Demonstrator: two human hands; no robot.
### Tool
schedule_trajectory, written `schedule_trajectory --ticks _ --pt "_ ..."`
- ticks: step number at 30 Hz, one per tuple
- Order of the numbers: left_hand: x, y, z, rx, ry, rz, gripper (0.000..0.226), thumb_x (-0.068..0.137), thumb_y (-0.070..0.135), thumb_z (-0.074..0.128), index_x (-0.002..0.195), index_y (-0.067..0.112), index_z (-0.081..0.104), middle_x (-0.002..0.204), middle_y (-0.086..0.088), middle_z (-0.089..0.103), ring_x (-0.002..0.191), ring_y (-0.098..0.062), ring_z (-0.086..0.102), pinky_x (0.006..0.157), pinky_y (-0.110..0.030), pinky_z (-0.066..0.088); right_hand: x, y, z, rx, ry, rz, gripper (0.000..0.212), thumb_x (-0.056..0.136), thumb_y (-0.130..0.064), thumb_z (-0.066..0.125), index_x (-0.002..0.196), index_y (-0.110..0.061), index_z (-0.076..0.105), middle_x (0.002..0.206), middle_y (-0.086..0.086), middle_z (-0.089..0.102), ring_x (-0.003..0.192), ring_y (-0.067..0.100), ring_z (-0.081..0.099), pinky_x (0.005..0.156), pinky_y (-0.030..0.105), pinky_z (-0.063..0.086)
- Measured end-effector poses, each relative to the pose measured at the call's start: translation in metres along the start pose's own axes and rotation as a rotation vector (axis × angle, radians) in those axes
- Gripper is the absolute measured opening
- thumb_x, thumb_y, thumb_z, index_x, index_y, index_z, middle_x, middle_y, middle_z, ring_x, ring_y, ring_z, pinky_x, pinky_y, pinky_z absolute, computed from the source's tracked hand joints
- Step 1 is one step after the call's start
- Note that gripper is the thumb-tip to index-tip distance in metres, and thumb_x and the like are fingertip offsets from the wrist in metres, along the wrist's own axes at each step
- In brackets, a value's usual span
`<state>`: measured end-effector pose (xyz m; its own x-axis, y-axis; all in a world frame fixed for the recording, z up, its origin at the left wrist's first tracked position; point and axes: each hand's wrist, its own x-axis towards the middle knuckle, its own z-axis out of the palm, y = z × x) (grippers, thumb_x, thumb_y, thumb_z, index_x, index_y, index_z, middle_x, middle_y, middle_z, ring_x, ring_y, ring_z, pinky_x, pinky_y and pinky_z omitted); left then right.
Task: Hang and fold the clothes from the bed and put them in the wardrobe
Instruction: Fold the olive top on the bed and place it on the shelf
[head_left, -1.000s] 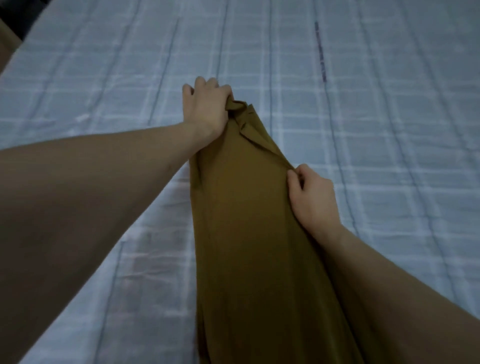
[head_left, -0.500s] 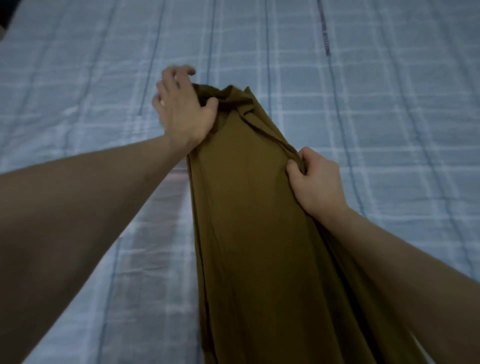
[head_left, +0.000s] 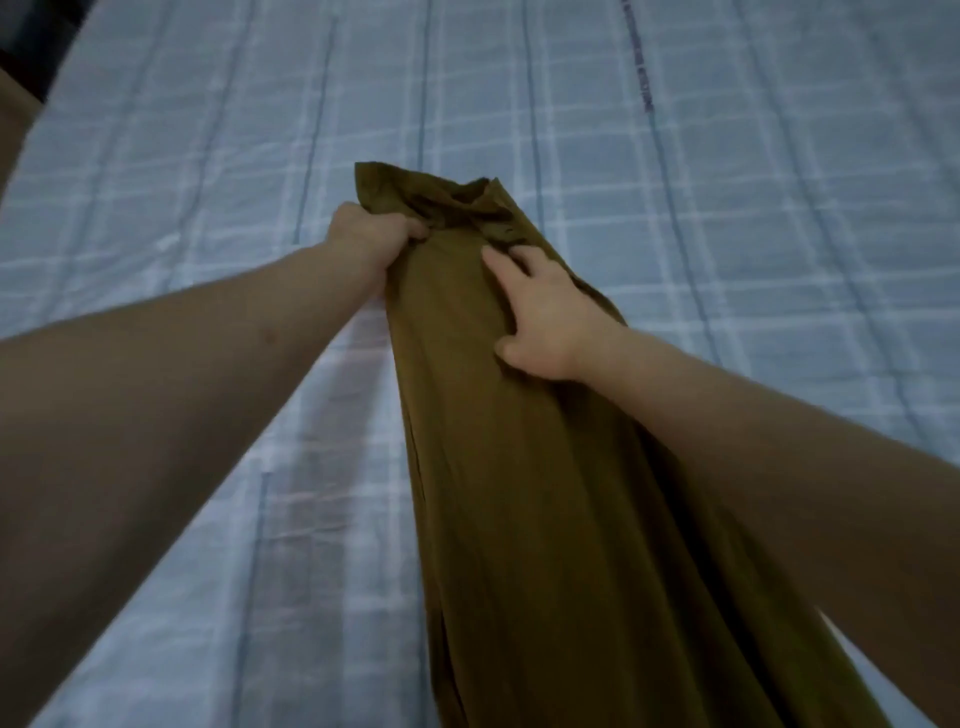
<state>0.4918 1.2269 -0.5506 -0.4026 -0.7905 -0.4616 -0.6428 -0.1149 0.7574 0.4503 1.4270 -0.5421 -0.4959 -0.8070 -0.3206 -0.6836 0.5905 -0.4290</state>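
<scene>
Olive garment (head_left: 530, 467) runs in a long strip from the bottom centre of the frame up to the middle, lying on the bed (head_left: 727, 208). Left hand (head_left: 374, 236) has its fingers curled tight into the bunched top end, left of centre. Right hand (head_left: 540, 312) lies flat on the cloth just below, fingers spread and pressing down. Blue checked sheet fills everything around.

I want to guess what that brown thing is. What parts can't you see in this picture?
Head view only:
- Brown garment: its lower end is cut off by the bottom edge, so its kind is unclear.
- Its right side lies under the right forearm.
- Left hand: fingertips buried in bunched cloth.
- Right hand: palm side faces the cloth, unseen.
- Bed: edges mostly out of frame.
- Wardrobe: not in view.
</scene>
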Motion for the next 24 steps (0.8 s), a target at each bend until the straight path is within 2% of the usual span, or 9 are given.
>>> schedule_trajectory --ticks 3,5,7,9,12,14,19,22,24 --pt "-0.009 0.008 -0.016 -0.133 -0.197 -0.116 0.050 0.079 0.013 0.078 0.123 0.006 0.056 0.104 -0.008 0.067 0.081 -0.018 0.067 0.060 -0.032 0.057 0.021 -0.010 -0.010 0.012 -0.137 0.112 0.094 0.082 -0.029 0.056 0.153 -0.032 -0.006 0.161 0.009 -0.001 0.144 0.037 0.017 0.116 0.047 0.025" --pt "-0.023 0.018 -0.020 -0.256 -0.189 -0.031 0.043 0.077 0.005 0.076 0.118 0.005 0.063 0.103 -0.012 0.072 0.077 -0.020 0.072 0.058 -0.031 0.058 0.025 -0.023 -0.026 0.116 -0.087 0.158 0.074 0.091 -0.026 0.044 0.155 -0.022 0.007 0.160 0.014 0.008 0.143 0.036 0.021 0.116 0.042 0.024" --pt "-0.050 0.033 -0.021 -0.320 -0.132 0.153 0.031 0.076 -0.003 0.073 0.106 0.005 0.068 0.092 -0.013 0.073 0.069 -0.018 0.072 0.058 -0.028 0.057 0.016 -0.037 -0.046 0.349 0.130 0.194 0.046 0.100 -0.019 0.030 0.143 -0.007 0.038 0.145 0.018 0.039 0.130 0.033 0.042 0.105 0.036 0.035" --pt "-0.085 0.048 -0.022 -0.293 -0.153 0.328 0.025 0.080 -0.006 0.065 0.100 0.009 0.068 0.088 -0.010 0.072 0.065 -0.011 0.071 0.061 -0.026 0.057 0.002 -0.054 -0.071 0.634 0.281 0.250 0.046 0.103 -0.033 0.025 0.130 -0.007 0.052 0.111 0.008 0.058 0.103 0.024 0.053 0.084 0.032 0.042" --pt "-0.143 0.061 -0.025 -0.071 -0.213 0.696 0.025 0.082 -0.009 0.057 0.096 0.007 0.070 0.082 -0.003 0.066 0.064 0.005 0.063 0.064 -0.020 0.052 -0.042 -0.060 -0.106 1.232 0.248 0.381 0.065 0.092 -0.068 0.033 0.117 -0.014 0.061 0.091 0.000 0.058 0.084 0.017 0.054 0.072 0.027 0.050" --pt "-0.175 0.058 -0.025 0.095 -0.236 0.919 0.018 0.075 -0.005 0.058 0.082 0.005 0.072 0.078 -0.004 0.061 0.071 -0.002 0.060 0.068 -0.030 0.049 -0.071 -0.058 -0.125 1.342 0.153 0.419 0.064 0.083 -0.071 0.049 0.109 -0.014 0.062 0.097 0.004 0.063 0.088 0.018 0.060 0.071 0.030 0.056" --pt "-0.264 0.034 -0.023 0.390 -0.290 1.308 0.019 0.065 -0.004 0.055 0.077 0.000 0.069 0.092 -0.008 0.069 0.088 -0.015 0.057 0.076 -0.029 0.042 -0.156 -0.043 -0.127 1.256 0.013 0.568 0.012 0.084 -0.024 0.071 0.090 -0.018 0.061 0.082 0.003 0.067 0.067 0.012 0.066 0.047 0.022 0.053" --pt "-0.323 0.004 -0.018 0.457 -0.379 1.426 0.031 0.066 -0.007 0.058 0.091 0.006 0.070 0.098 -0.008 0.069 0.089 -0.020 0.054 0.081 -0.029 0.040 -0.219 -0.027 -0.102 1.205 0.105 0.633 0.015 0.081 -0.003 0.067 0.078 -0.014 0.059 0.064 0.008 0.062 0.044 0.014 0.062 0.038 0.023 0.048" --pt "-0.356 -0.023 -0.016 0.434 -0.448 1.398 0.026 0.076 -0.003 0.061 0.100 0.007 0.066 0.101 -0.006 0.063 0.094 -0.018 0.054 0.085 -0.022 0.041 -0.266 -0.022 -0.082 1.240 0.208 0.644 0.015 0.078 0.000 0.069 0.078 -0.013 0.062 0.062 0.008 0.063 0.045 0.015 0.062 0.040 0.024 0.049"
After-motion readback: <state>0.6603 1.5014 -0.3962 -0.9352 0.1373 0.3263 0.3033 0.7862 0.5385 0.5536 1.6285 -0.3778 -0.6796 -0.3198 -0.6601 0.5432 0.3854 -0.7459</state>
